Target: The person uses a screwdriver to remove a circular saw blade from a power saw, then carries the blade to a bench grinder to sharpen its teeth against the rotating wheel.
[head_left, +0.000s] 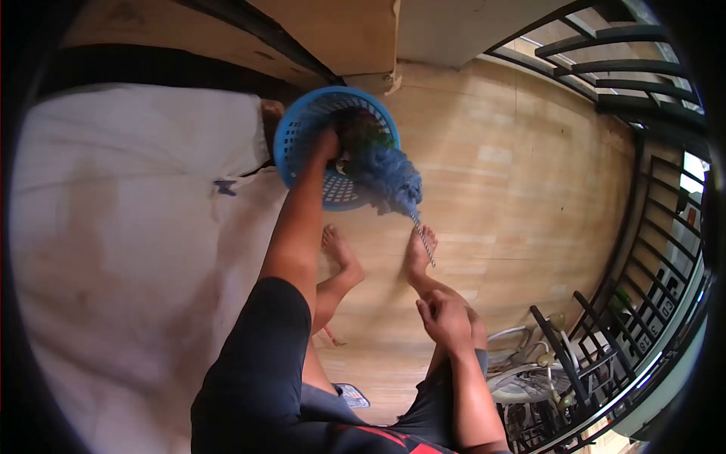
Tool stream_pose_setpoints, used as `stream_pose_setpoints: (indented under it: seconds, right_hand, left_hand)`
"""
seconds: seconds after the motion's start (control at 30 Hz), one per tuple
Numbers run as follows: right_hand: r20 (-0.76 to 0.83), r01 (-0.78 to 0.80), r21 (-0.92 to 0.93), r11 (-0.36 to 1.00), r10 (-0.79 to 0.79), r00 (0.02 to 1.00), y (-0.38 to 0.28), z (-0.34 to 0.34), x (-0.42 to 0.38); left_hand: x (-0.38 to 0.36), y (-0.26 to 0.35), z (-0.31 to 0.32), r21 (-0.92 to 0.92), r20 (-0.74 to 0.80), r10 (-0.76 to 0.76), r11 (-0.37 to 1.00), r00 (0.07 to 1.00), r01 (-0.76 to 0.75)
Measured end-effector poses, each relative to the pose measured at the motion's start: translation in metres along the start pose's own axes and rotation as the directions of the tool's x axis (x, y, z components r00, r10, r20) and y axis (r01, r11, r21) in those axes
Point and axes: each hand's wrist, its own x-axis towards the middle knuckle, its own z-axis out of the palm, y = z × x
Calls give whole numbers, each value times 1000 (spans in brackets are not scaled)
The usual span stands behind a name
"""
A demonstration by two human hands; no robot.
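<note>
A blue plastic basket (286, 147) with slotted walls stands on the floor near my feet. My left hand (327, 144) reaches down inside it; the fingers are blurred and hidden from view. A ruffled blue bundle (392, 180), resembling a mesh bath puff, hangs over the basket's right side, with a twisted black-and-white cord (425, 242) trailing from it. Darker green and reddish items (364, 130) lie in the basket beside my left hand. Close to my right knee, my right hand (446, 321) is loosely curled, with nothing visible in it.
A bed or mattress under a pale sheet (113, 181) takes up the left side. Light tiled floor (514, 197) extends to the right, bordered by black metal railings (650, 68). A bicycle (529, 378) stands at lower right. A wooden panel (333, 38) is at the top.
</note>
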Motion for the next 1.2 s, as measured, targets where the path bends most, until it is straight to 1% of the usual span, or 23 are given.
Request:
stream_pose_setpoints:
  seconds: [0.07, 0.1, 0.17, 0.27, 0.37, 0.4, 0.47, 0.5, 0.57, 0.63, 0.67, 0.7, 0.73, 0.77, 0.8, 0.83, 0.87, 0.97, 1.0, 1.03, 1.1, 1.13, 1.2]
  right_hand:
    - [-6, 31, -10, 999, -31, 999, -6, -8, -34]
    - [-56, 9, -34, 999, -11, 998, 18, -1, 36]
    - [-1, -67, -19, 998, 67, 998, 15, -2, 29]
    - [71, -69, -75, 995, 75, 995, 16, 6, 25]
    - [115, -67, -111, 992, 80, 990, 12, 18, 22]
    - [117, -59, -102, 993, 70, 991, 17, 25, 21]
    - [107, -17, -93, 995, 27, 994, 31, 41, 19]
    - [104, -10, -128, 992, 24, 994, 31, 45, 16]
    - [80, 143, -148, 979, -132, 988, 47, 61, 15]
    - [58, 125, -53, 991, -121, 991, 35, 63, 5]
    - [59, 137, -6, 991, -136, 989, 40, 68, 2]
    - [125, 116, 128, 985, -132, 983, 41, 71, -5]
    - [252, 5, 322, 947, -90, 964, 29, 68, -17]
    - [380, -126, 478, 869, -75, 922, 15, 61, -31]
    - [425, -165, 580, 797, -123, 897, 1, 53, -47]
    - [470, -217, 661, 718, -171, 866, -12, 45, -71]
    - [529, -366, 688, 627, -88, 844, -27, 35, -97]
    - [494, -357, 607, 710, 15, 869, -34, 7, -150]
    - [518, -312, 577, 755, -43, 854, -35, -5, -163]
    - [559, -291, 592, 752, -123, 820, -32, -15, -174]
    - [640, -239, 546, 803, -215, 738, -37, -30, -193]
    - [651, -164, 523, 837, -268, 711, -38, -31, -195]
    - [680, -26, 494, 869, -367, 635, -42, -19, -216]
  left_hand:
    - [-18, -22, 9, -88, -81, 260, 960, 962, -267]
    - [60, -19, 55, -111, -200, 263, 951, 944, -289]
    - [46, -38, 70, -111, -323, 159, 973, 933, -204]
    - [-7, -14, 44, 121, -330, 97, 991, 939, -60]
    - [-63, 13, 8, -22, -510, -46, 999, 859, 41]
    - [-89, 26, -11, -111, -545, -98, 993, 833, 44]
    - [-144, 37, -36, -249, -644, -67, 960, 762, -125]
    - [-177, 44, -48, -305, -690, -60, 928, 721, -214]
    - [-256, 79, -73, -431, -683, -195, 885, 703, -174]
    - [-334, 83, -69, -502, -500, -302, 865, 812, 12]
    - [-371, 98, -74, -497, -481, -333, 866, 811, 61]
    - [-407, 114, -79, -492, -465, -360, 865, 808, 102]
    - [-439, 121, -75, -550, -364, -443, 812, 819, 195]
    - [-468, 126, -66, -604, -254, -519, 744, 816, 285]
    - [-491, 130, -62, -759, -133, -555, 590, 821, 276]
    - [-519, 137, -55, -876, 0, -564, 398, 826, 272]
    - [-547, 146, -51, -946, 130, -538, 185, 833, 268]
    - [-621, 172, -51, -987, 153, -503, -123, 851, 105]
    - [-647, 186, -61, -978, 156, -460, -197, 874, 70]
    - [-672, 193, -58, -974, 118, -442, -228, 889, 17]
    - [-718, 202, -44, -950, 39, -424, -298, 905, -98]
    - [-738, 197, -38, -945, 60, -468, -311, 882, -101]
    - [-785, 197, -27, -867, -32, -587, -386, 809, -315]
